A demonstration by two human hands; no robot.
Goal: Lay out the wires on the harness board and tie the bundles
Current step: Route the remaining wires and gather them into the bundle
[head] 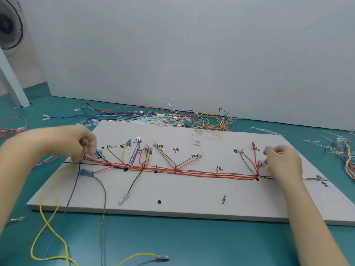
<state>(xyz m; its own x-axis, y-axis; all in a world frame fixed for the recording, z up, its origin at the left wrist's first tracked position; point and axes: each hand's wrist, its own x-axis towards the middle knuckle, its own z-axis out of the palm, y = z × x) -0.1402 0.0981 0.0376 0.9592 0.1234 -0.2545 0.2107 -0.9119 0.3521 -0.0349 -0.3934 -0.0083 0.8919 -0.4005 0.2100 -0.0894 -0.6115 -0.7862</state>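
A fan (8, 25) stands at 10 o'clock. Yellow wire (48, 223) and blue wire (72, 194) trail off the board's near-left corner onto the green tabletop (192, 244). The left hand (80, 143), at 9 o'clock on the board (192, 194), has its grip pinched on a blue connector (97, 151) at the left end of the red wires (192, 172). These wires run as one bundle along the board's middle line, branching toward 12 o'clock at labelled pegs. Loose wires (172, 117) lie heaped beyond the far edge. The right hand (282, 160), at 3 o'clock, curls its fingers by the red branch (255, 160); whether its grip holds a wire cannot be told. More wires (343, 156) lie at far right.
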